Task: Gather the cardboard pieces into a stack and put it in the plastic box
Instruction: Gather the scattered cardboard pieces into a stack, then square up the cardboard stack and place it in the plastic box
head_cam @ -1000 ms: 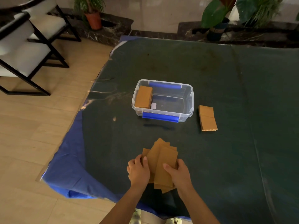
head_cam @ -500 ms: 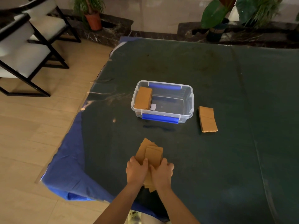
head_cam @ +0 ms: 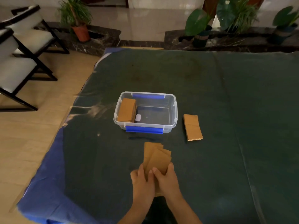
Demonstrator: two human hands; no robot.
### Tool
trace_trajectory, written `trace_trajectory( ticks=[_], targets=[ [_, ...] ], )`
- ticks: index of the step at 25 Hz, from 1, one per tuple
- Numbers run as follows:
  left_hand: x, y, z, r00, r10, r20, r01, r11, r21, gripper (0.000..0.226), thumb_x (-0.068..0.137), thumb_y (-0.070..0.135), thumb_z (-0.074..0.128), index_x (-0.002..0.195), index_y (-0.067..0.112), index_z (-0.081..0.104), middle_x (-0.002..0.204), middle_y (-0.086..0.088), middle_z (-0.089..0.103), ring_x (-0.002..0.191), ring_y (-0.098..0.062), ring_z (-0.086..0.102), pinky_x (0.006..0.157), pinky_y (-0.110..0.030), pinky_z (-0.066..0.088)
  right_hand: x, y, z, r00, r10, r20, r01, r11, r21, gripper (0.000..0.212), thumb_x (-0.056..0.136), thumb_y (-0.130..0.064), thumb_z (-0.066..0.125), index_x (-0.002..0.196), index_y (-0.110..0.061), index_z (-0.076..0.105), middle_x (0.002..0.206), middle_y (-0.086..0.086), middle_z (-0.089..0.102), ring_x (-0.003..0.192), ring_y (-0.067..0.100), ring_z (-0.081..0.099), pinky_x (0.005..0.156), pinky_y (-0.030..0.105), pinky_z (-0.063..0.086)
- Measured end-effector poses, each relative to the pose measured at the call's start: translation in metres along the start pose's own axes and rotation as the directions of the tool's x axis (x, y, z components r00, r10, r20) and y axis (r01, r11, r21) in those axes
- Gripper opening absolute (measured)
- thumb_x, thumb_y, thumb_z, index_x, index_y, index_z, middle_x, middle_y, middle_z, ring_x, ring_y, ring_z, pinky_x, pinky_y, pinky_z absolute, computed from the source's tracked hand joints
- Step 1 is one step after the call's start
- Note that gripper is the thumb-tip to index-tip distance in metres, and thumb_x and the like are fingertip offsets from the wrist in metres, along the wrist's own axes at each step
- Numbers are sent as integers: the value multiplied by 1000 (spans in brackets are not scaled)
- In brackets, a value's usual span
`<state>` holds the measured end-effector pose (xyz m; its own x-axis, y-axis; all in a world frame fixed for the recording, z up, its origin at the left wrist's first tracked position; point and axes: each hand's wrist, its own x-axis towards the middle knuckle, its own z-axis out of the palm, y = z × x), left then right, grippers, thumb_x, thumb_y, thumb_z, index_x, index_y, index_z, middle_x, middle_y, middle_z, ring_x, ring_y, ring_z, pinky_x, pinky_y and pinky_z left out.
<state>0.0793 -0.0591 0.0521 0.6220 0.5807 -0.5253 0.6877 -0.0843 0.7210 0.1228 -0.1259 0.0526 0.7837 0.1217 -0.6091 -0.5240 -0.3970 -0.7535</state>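
Several brown cardboard pieces lie fanned on the dark table near its front edge, their near ends squeezed between my two hands. My left hand presses the left side and my right hand grips the right side, thumbs on top. Just beyond stands the clear plastic box with blue clips. A stack of cardboard rests in its left end beside a small white tag. Another cardboard stack lies on the table to the right of the box.
The dark green cloth covers the table over a blue sheet that hangs at the left front corner. White chairs stand on the floor at left. Potted plants line a ledge behind the table.
The pile of pieces has been squeezed narrower, from a wide fan to a tighter bundle, as my hands came together. The top pieces now angle to the right.
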Motion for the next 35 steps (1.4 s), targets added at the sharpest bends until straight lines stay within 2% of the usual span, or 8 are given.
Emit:
trace_trajectory(
  ticks=[2, 5, 10, 15, 19, 23, 29, 35],
  targets=[
    [-3, 25, 20, 994, 91, 56, -91, 996, -7, 49, 95, 24, 44, 139, 13, 28, 123, -2, 29, 102, -11, 42, 95, -22, 33, 8, -3, -31, 998, -21, -57, 26, 996, 89, 32, 87, -13, 59, 114, -7, 45, 117, 16, 58, 105, 26, 57, 95, 43, 46],
    [8, 62, 58, 964, 197, 178, -203, 979, 18, 45, 94, 21, 42, 138, 15, 33, 130, -6, 40, 115, -17, 46, 105, -31, 37, 36, -14, -75, 987, -42, -157, 53, 997, 64, 16, 93, -16, 48, 107, -7, 46, 118, 20, 54, 98, 25, 54, 86, 37, 44],
    [54, 127, 120, 963, 163, 215, -163, 986, -17, 36, 89, 22, 48, 123, 9, 47, 121, -14, 57, 113, -30, 54, 100, -44, 45, 112, -55, -121, 946, -174, -275, 151, 983, -100, 37, 92, -12, 46, 127, -2, 46, 126, 21, 51, 108, 32, 56, 94, 45, 48],
    [96, 150, 150, 971, 188, 150, -220, 948, 232, 43, 89, 33, 54, 125, 13, 43, 124, -10, 54, 114, -27, 47, 84, -30, 37, 167, -82, -131, 949, -146, -281, 95, 978, -186, 39, 91, -17, 49, 128, -5, 49, 126, 19, 56, 112, 35, 55, 93, 46, 49],
    [114, 147, 158, 973, 175, 153, -214, 931, 296, 41, 88, 36, 54, 123, 18, 41, 129, -10, 48, 117, -28, 42, 92, -33, 37, 186, -80, -126, 949, -75, -307, 24, 986, -167, 43, 91, -16, 49, 133, -9, 47, 130, 18, 52, 116, 35, 53, 95, 47, 49],
    [116, 142, 160, 977, 145, 158, -171, 972, 159, 39, 90, 33, 52, 124, 18, 40, 132, -13, 41, 115, -29, 41, 94, -34, 41, 192, -76, -122, 940, 32, -338, -67, 994, -90, 44, 91, -19, 50, 134, -11, 47, 135, 17, 43, 119, 37, 49, 96, 48, 49],
    [117, 140, 154, 986, -36, 165, 44, 998, -45, 75, 85, 27, 64, 143, 13, 19, 139, -16, 33, 121, -34, 46, 98, -42, 45, 197, -73, -122, 953, 66, -297, -68, 998, 5, 38, 88, -19, 52, 125, -7, 53, 123, 18, 58, 107, 36, 58, 92, 48, 51],
    [122, 140, 158, 955, -147, 258, 197, 964, -179, 70, 71, 34, 75, 127, 9, 40, 128, -15, 50, 110, -31, 54, 93, -45, 51, 191, -67, -131, 976, 73, -204, -46, 990, 134, 37, 89, -19, 55, 124, -7, 54, 105, 9, 63, 94, 28, 61, 87, 45, 51]
  ],
)
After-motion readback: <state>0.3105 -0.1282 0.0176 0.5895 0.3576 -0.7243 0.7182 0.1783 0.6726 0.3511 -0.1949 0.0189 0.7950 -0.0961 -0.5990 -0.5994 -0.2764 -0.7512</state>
